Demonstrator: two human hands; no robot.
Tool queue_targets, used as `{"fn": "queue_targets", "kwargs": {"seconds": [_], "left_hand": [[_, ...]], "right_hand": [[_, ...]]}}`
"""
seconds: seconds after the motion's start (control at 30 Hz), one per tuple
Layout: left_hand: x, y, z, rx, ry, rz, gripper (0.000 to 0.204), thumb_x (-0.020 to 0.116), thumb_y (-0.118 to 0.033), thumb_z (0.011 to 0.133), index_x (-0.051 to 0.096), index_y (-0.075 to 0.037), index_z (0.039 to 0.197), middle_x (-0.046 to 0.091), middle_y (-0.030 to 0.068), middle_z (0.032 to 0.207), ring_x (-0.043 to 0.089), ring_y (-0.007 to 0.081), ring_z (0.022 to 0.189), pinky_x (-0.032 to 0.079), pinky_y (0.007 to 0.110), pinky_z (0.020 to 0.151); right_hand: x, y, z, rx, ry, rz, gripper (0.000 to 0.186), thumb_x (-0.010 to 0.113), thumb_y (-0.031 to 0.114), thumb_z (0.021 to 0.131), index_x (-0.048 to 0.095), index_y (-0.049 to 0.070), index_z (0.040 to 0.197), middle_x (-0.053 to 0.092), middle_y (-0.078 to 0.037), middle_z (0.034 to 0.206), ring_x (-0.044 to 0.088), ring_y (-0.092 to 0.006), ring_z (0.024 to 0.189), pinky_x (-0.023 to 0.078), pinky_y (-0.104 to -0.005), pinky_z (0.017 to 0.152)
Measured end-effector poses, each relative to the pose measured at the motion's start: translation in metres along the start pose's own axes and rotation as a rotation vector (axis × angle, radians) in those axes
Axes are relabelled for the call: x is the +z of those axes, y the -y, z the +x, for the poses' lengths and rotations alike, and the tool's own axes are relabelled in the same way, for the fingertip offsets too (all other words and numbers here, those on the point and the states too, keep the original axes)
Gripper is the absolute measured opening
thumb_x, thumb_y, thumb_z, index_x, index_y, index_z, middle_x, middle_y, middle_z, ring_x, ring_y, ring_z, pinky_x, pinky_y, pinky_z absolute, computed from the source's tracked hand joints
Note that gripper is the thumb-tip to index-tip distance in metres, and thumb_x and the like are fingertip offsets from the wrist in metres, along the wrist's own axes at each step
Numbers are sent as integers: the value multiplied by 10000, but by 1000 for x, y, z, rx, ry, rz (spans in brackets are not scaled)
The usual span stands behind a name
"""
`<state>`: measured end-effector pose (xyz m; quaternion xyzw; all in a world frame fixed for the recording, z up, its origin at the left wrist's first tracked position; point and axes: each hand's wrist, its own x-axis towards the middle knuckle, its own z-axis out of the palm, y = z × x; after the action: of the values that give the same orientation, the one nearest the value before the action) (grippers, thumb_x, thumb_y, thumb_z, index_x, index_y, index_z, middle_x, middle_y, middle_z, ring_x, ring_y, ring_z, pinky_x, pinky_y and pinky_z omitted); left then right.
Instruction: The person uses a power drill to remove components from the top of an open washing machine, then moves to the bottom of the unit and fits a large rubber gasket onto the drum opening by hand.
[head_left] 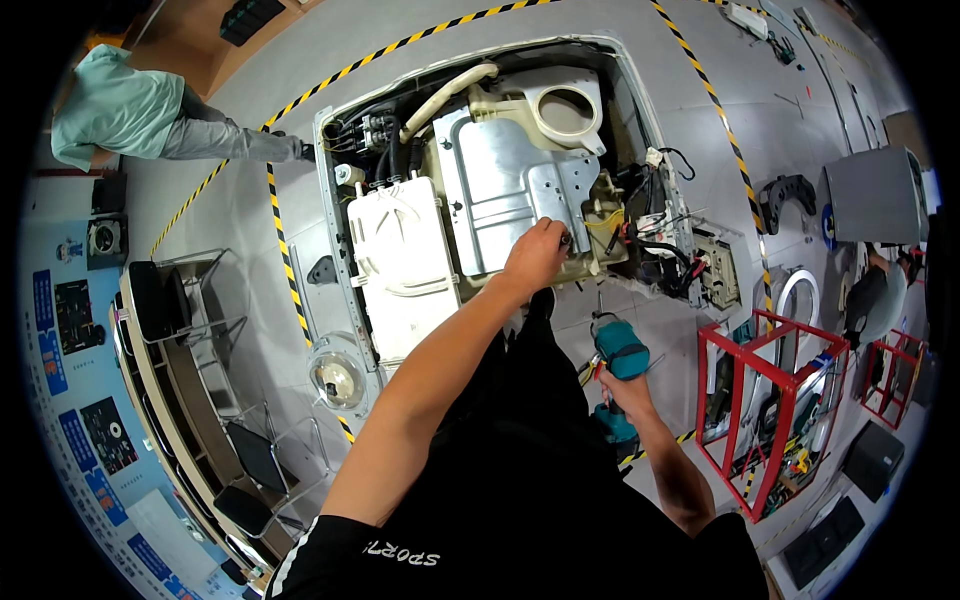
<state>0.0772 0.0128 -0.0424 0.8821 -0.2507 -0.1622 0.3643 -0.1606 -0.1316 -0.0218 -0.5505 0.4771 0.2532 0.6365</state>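
Note:
My right hand [624, 392] grips a teal and black cordless drill [621, 346] by its handle, with the drill held low beside the opened appliance. My left hand [535, 258] is closed at the lower right edge of a grey metal plate [500, 165] in the appliance. A small dark thing shows at its fingertips, too small to name. Left of the plate is a cream plastic box [402, 255]. Beyond the plate lie a cream housing with a round opening [566, 110] and a thick cream hose [445, 98].
Loose wires and a control board [718, 270] hang at the appliance's right side. A red metal frame [775, 400] holding parts and tools stands at the right. A round glass door [337, 380] lies at the lower left. Chairs [255, 450] and another person [130, 105] are farther left.

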Motion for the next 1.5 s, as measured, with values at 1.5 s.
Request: {"fn": "queue_targets", "kwargs": {"seconds": [1.5], "left_hand": [[-4,-7,-35,32,-72,-171,305,620,-53,791,548,21,1078,530,170,1023,574,308,890,485,366,769]], "right_hand": [[9,1,8,17,-18,-23,222,673,36,712,514,36,866,534,-23,591,506,-112,448,410,-258,404]]}}
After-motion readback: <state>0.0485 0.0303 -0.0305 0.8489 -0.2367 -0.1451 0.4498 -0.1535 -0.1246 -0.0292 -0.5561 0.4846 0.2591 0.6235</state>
